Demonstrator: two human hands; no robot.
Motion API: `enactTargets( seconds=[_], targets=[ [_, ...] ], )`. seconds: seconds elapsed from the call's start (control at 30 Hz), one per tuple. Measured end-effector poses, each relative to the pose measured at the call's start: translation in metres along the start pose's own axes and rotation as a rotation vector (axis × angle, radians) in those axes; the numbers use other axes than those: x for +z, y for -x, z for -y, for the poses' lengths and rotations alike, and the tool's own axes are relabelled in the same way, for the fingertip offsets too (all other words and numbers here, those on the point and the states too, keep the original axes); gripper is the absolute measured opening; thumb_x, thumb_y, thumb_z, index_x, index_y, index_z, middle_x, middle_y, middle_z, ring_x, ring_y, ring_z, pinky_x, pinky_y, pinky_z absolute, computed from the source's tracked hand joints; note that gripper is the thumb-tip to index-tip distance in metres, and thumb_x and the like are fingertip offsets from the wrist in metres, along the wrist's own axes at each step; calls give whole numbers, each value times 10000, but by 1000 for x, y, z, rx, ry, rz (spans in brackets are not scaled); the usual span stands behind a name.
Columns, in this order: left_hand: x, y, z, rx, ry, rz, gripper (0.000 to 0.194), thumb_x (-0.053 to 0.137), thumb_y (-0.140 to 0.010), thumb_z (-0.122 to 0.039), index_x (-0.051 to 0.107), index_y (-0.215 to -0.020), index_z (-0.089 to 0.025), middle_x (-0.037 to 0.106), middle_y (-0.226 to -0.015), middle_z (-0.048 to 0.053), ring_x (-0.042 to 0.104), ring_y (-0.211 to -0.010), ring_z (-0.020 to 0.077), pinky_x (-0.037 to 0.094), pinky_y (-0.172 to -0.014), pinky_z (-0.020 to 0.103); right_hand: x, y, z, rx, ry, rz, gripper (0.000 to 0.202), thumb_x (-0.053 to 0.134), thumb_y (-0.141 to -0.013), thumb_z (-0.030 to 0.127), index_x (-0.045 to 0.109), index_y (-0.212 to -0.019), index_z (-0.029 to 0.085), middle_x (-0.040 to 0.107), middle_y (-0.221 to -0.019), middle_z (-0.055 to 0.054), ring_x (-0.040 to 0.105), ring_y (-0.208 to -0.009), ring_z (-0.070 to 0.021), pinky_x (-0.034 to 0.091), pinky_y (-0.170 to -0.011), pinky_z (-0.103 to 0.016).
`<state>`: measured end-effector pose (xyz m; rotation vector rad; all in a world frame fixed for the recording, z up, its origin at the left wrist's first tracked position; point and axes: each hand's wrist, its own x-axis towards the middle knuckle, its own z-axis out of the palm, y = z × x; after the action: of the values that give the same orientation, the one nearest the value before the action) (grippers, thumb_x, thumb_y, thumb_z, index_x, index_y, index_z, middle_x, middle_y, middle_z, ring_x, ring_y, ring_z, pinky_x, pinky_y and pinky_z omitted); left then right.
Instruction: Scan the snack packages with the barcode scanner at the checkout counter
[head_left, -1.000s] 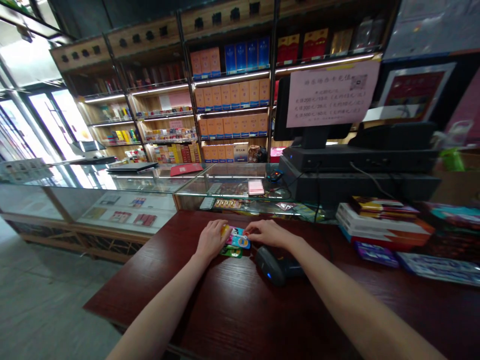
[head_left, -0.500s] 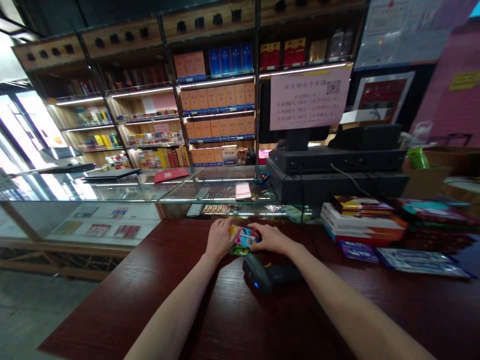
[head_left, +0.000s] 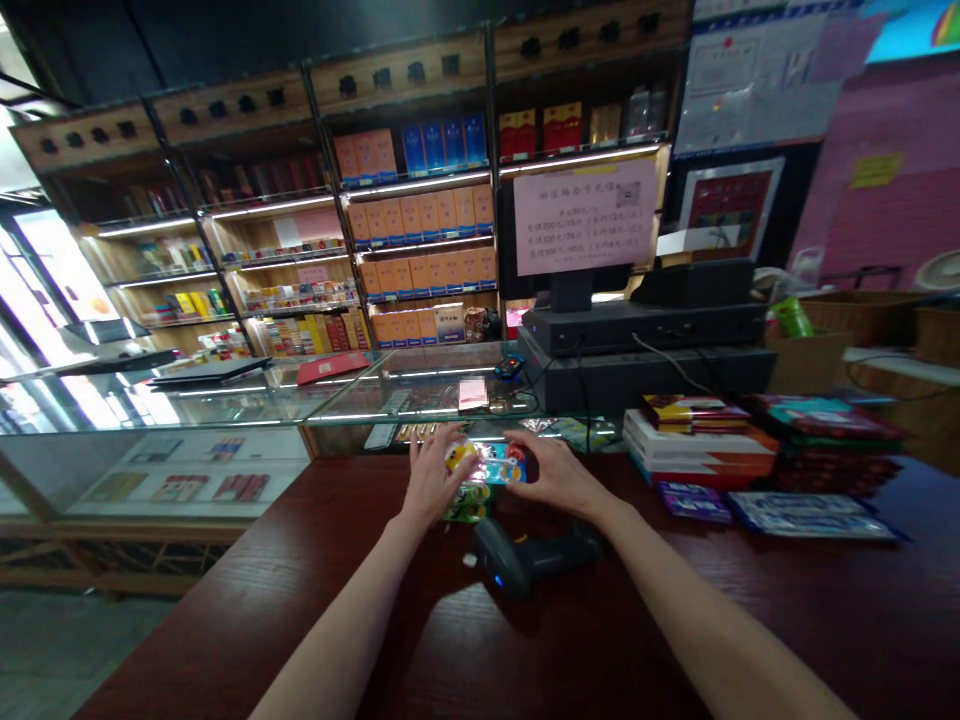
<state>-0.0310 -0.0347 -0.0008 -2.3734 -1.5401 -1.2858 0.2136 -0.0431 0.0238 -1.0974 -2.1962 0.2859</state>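
And there it rises, the tall brown wooden shelving with black uprights (head_left: 399, 75), thin white light strips (head_left: 585, 158) glowing along it! Left of the shelving, bright glass windows (head_left: 45, 260) blaze; right, a pink wall (head_left: 855, 230). Before it, a long glass-topped display counter (head_left: 262, 410), dark red-brown wooden table (head_left: 285, 570), grey floor (head_left: 82, 630).

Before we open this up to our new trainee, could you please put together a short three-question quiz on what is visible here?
1. Which item is between the left hand and the right hand?
2. What colour is the small light glowing on the handheld scanner?
a) red
b) blue
c) green
3. True or false: in the picture, the purple packet lies to the right of the scanner.

Key:
1. A colourful packet.
2. b) blue.
3. True.
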Motion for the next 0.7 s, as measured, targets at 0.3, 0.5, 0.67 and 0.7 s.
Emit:
enactTargets(
  seconds=[0.3,0.5,0.67,0.7],
  targets=[
    [7,11,-16,-8,561,-15,940,784,-774,-376,207,-1509,-280,576,-1390,136,579,-1277,260,485,-1066,448,-12,29,-12,153,-388,-106,702,754,-727,345,504,-1375,240,665,-1265,-82,602,-1208,-278,390,-1108,-465],
    [2,24,-24,155,326,-48,816,725,-840,-307,253,-1506,-307,394,-1554,149,451,-1404,298,438,-1123,526,-13,35,-16,359,-830,-111,567,757,-735,476,596,-1225,239,708,-1166,-76,647,-1127,-276,449,-1039,-446],
    [-2,27,-21,362,-39,-101,705,613,-929,-281,234,-1523,-294,375,-1579,137,329,-1485,281,305,-1205,582,-15,37,-7,551,-1031,-68,470,679,-812,533,620,-1182,248,735,-1108,-73,671,-1098,-261,513,-887,-376],
    [-2,27,-20,381,-90,-110,693,598,-939,-272,231,-1526,-289,399,-1567,131,347,-1477,269,302,-1211,569,-15,37,-5,580,-1055,-50,455,662,-825,539,621,-1174,250,740,-1105,-77,677,-1096,-260,520,-862,-367]
  ],
)
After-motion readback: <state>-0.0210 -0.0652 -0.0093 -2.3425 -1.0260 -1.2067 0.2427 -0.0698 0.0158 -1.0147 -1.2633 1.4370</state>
